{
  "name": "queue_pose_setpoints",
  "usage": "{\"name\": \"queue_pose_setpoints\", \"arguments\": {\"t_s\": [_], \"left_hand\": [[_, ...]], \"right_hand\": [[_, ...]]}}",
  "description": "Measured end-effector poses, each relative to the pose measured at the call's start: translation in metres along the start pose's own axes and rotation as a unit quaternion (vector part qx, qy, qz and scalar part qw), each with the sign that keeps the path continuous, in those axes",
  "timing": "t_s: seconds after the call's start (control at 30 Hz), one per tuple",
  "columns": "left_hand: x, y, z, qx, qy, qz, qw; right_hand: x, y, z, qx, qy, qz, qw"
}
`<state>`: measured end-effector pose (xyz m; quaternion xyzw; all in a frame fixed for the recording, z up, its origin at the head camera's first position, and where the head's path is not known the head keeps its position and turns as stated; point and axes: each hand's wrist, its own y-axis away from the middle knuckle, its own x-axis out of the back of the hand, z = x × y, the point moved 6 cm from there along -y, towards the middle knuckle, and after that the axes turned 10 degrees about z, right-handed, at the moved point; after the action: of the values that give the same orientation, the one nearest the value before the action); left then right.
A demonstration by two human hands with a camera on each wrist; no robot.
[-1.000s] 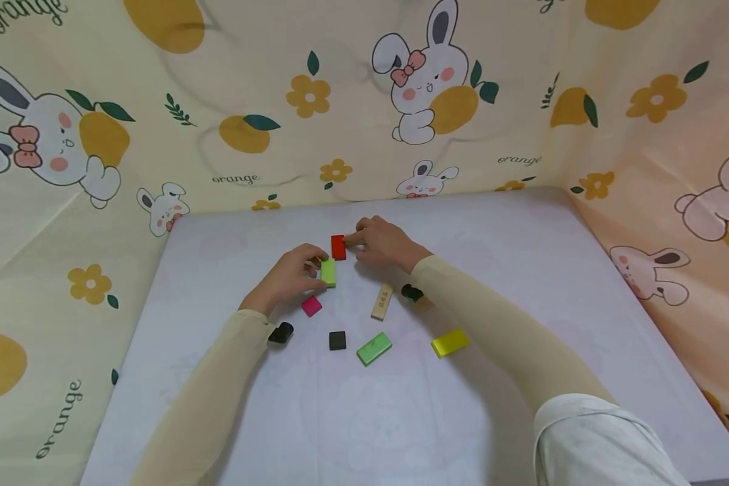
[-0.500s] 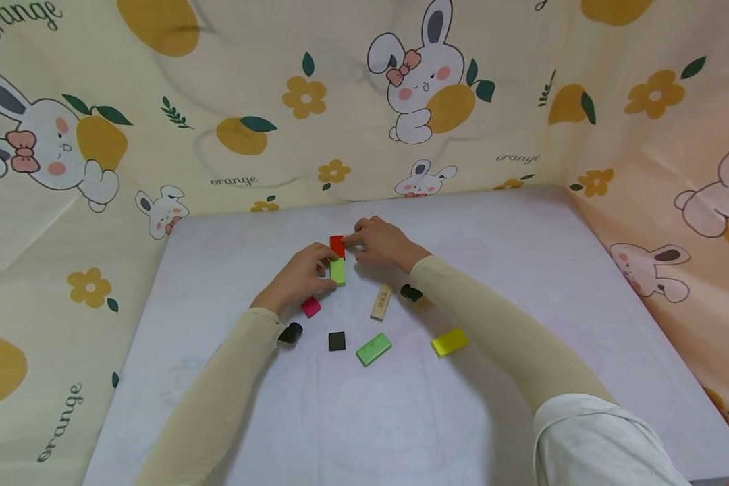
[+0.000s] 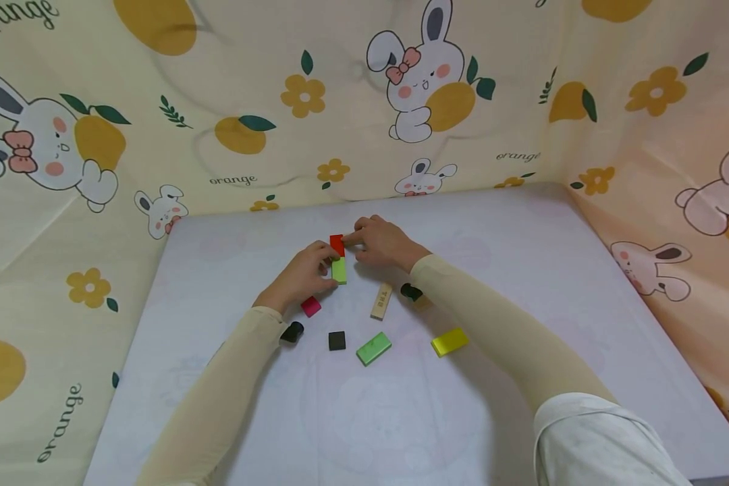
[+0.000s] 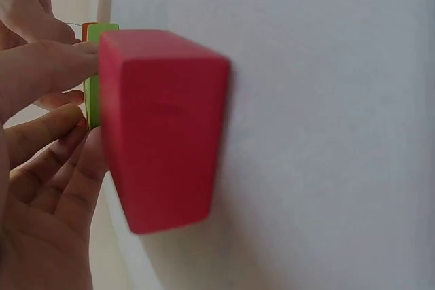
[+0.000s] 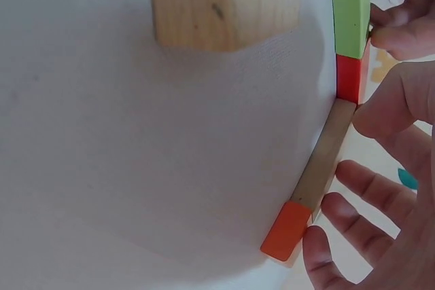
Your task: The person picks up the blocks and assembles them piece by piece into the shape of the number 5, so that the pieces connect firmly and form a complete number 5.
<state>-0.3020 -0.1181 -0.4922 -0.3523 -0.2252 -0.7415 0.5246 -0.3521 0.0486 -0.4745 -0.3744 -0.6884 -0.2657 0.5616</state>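
My left hand (image 3: 300,273) pinches a light green block (image 3: 339,271) between thumb and fingers. The block's far end meets a red block (image 3: 337,244). At the red block's right side, the right hand (image 3: 385,244) touches it with an extended finger. The right wrist view shows a row running from the green block (image 5: 350,11) through the red one (image 5: 350,78) to a plain wooden block (image 5: 324,154) and an orange block (image 5: 285,232). Right fingertips rest along the wooden and orange blocks; from the head, that hand hides both.
Nearer the body lie a crimson block (image 3: 311,306), a black block (image 3: 337,341), a green block (image 3: 374,349), a yellow block (image 3: 451,343) and a lettered wooden block (image 3: 381,302). Patterned cloth (image 3: 340,101) stands behind the white table (image 3: 364,432).
My left hand has moved slightly right with the light green block, bringing it in line against the red block's near end. The right hand has stayed nearly still.
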Motion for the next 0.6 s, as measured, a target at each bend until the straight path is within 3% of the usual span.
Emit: {"name": "queue_pose_setpoints", "arguments": {"t_s": [0.3,0.6], "left_hand": [[0.0012,0.0022,0.0051,-0.032,-0.022,-0.007,0.9992],[0.0014,0.0000,0.0050,-0.043,-0.054,-0.017,0.9975]], "right_hand": [[-0.0001,-0.0002,0.0009,-0.001,0.003,-0.002,1.0000],[-0.0001,-0.0007,0.0006,-0.004,-0.001,-0.002,1.0000]]}}
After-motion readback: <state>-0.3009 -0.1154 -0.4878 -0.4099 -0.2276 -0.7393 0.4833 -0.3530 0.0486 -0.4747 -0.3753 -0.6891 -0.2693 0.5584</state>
